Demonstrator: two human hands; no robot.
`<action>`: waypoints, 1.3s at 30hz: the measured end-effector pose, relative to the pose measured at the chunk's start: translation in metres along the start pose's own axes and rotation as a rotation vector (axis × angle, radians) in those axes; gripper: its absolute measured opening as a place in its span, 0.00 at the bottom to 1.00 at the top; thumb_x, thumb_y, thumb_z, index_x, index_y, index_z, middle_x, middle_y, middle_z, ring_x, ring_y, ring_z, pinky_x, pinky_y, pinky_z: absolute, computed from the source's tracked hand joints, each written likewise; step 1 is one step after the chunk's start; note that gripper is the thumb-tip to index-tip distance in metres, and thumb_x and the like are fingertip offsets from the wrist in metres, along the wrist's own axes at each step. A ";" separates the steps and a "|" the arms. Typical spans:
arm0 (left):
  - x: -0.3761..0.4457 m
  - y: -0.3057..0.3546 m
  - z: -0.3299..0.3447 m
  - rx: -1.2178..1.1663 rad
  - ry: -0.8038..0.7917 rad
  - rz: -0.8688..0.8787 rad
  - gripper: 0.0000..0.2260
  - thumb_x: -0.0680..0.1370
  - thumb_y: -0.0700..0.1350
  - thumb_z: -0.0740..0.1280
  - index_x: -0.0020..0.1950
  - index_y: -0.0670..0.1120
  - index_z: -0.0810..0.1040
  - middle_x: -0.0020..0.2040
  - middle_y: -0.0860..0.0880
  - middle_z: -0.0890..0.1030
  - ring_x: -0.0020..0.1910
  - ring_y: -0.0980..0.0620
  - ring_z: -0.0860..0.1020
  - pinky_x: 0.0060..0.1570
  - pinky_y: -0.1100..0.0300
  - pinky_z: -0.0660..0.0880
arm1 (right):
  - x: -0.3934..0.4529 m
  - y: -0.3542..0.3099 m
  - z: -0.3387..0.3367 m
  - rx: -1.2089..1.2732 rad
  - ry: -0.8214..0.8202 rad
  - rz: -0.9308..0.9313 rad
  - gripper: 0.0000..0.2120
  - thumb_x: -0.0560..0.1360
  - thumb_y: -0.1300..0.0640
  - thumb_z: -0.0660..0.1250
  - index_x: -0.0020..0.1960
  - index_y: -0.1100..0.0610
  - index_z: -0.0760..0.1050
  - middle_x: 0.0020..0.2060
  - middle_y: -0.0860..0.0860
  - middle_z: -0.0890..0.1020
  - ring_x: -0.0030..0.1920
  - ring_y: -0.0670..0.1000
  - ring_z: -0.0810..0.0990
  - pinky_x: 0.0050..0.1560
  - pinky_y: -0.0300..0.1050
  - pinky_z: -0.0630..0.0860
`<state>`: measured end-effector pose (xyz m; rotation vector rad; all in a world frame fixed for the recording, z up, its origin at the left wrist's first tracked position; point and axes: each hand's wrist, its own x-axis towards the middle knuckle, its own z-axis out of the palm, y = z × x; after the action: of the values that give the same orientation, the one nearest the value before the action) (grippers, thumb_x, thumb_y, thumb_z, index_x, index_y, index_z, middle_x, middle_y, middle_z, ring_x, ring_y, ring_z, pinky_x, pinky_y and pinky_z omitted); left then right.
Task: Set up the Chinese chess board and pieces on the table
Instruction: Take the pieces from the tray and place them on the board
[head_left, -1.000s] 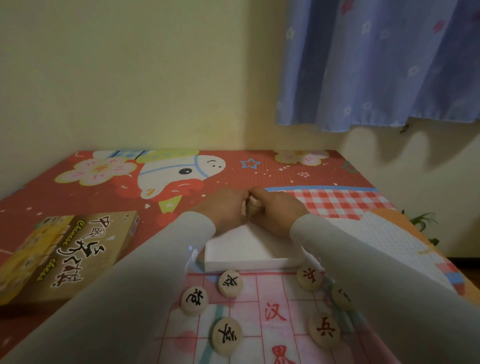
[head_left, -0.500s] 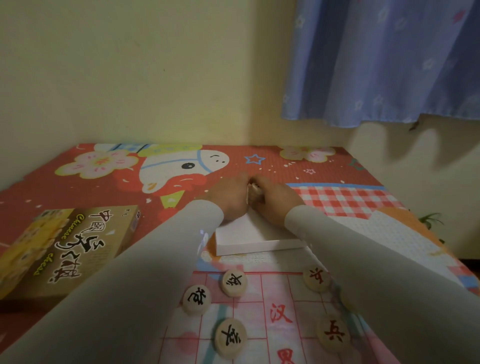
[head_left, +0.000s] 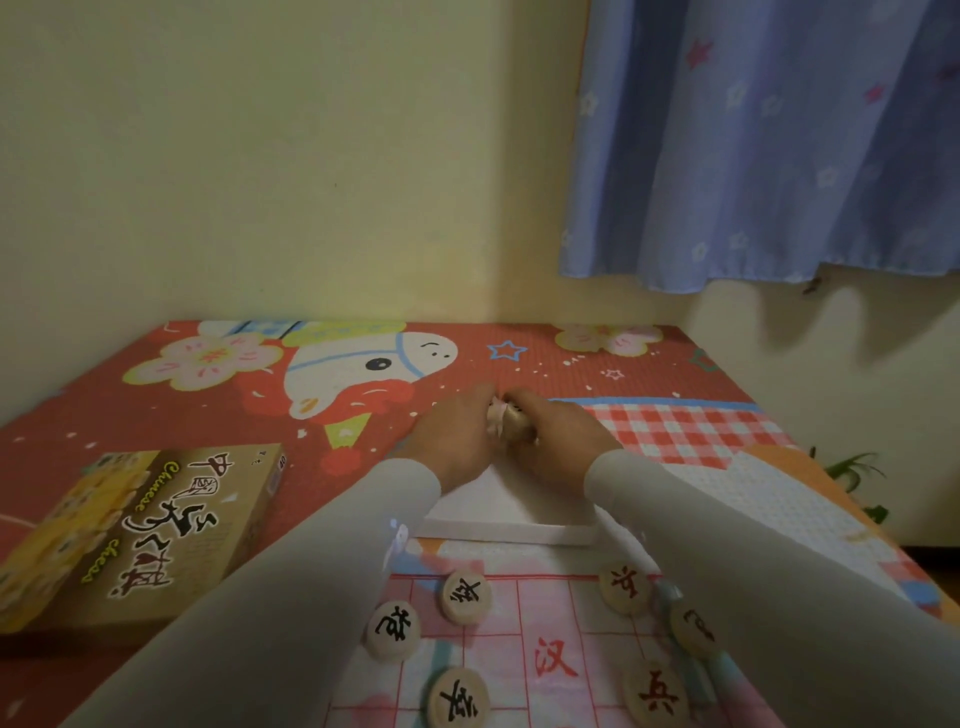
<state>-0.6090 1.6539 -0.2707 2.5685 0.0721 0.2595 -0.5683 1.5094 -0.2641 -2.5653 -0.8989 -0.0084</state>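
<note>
My left hand (head_left: 452, 441) and my right hand (head_left: 563, 439) meet above the far edge of a white foam tray (head_left: 506, 522). Together they grip a small pale bundle (head_left: 511, 422) that looks like wrapped wooden pieces; its contents are mostly hidden by my fingers. The pink chess board sheet (head_left: 519, 618) with red grid lines lies near me. Black-lettered round pieces (head_left: 466, 595) (head_left: 393, 630) (head_left: 458, 699) lie loose on its left. Red-lettered pieces (head_left: 623, 586) (head_left: 655, 695) lie on its right, and another piece (head_left: 693, 631) is half covered by my right sleeve.
The brown chess box (head_left: 135, 535) lies on the left of the red cartoon table mat (head_left: 208, 415). A wall runs along the table's far edge, a blue curtain (head_left: 769, 145) hangs at the right, and a small green plant (head_left: 852, 467) stands beyond the right edge.
Both hands stay pressed together on the bundle over the foam tray, shifting only slightly. The view has tilted up a little, so the table sits lower in the frame.
</note>
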 end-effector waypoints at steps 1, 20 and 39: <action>0.001 0.002 -0.005 -0.187 0.007 -0.038 0.09 0.71 0.42 0.67 0.50 0.49 0.72 0.42 0.48 0.76 0.42 0.45 0.75 0.41 0.53 0.72 | -0.003 -0.001 -0.007 0.031 0.016 0.006 0.24 0.76 0.56 0.63 0.72 0.50 0.64 0.57 0.56 0.80 0.53 0.59 0.78 0.50 0.47 0.74; -0.119 0.050 -0.089 -1.434 -0.189 -0.487 0.15 0.75 0.42 0.58 0.34 0.50 0.53 0.31 0.51 0.55 0.27 0.52 0.56 0.31 0.63 0.61 | -0.101 -0.103 -0.086 0.020 -0.167 -0.201 0.10 0.70 0.61 0.66 0.37 0.52 0.65 0.31 0.44 0.68 0.37 0.49 0.65 0.40 0.41 0.70; -0.204 0.073 -0.079 -2.008 0.040 -0.749 0.15 0.75 0.40 0.54 0.56 0.40 0.77 0.50 0.37 0.82 0.46 0.39 0.80 0.44 0.40 0.79 | -0.140 -0.215 -0.106 -0.423 -0.436 -0.110 0.19 0.69 0.43 0.67 0.54 0.55 0.76 0.49 0.52 0.81 0.50 0.55 0.79 0.52 0.48 0.76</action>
<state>-0.8245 1.6125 -0.2012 0.4490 0.4709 -0.0018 -0.7936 1.5360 -0.1040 -2.9635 -1.3164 0.3800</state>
